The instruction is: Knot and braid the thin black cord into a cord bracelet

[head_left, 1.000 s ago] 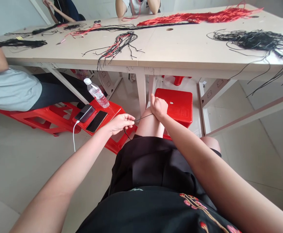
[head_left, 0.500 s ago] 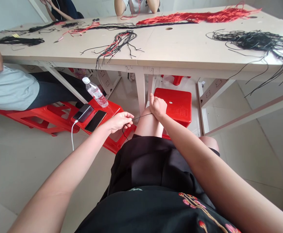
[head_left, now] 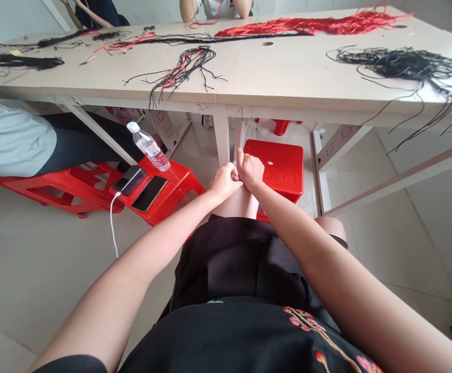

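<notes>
My left hand [head_left: 224,181] is closed, its curled fingers pressed up against the side of my right hand [head_left: 250,169]. Thumb raised, the right hand is a fist resting over my bare knee. A thin black cord ran between the two hands a moment earlier; now the fingers cover it. Below the hands lies my thigh [head_left: 236,204], with my black skirt behind it. Just beyond the right hand stands a red plastic stool [head_left: 282,166].
On another red stool [head_left: 179,181] at my left are a water bottle [head_left: 150,147], a phone [head_left: 150,193] and a power bank [head_left: 129,179] with a white cable. The table [head_left: 268,77] ahead bears black cords [head_left: 400,63] and red cords [head_left: 307,26]. People sit left and opposite.
My left hand has moved right and slightly up to meet my right hand, closing the gap where the black cord was stretched. The right hand stays over the knee.
</notes>
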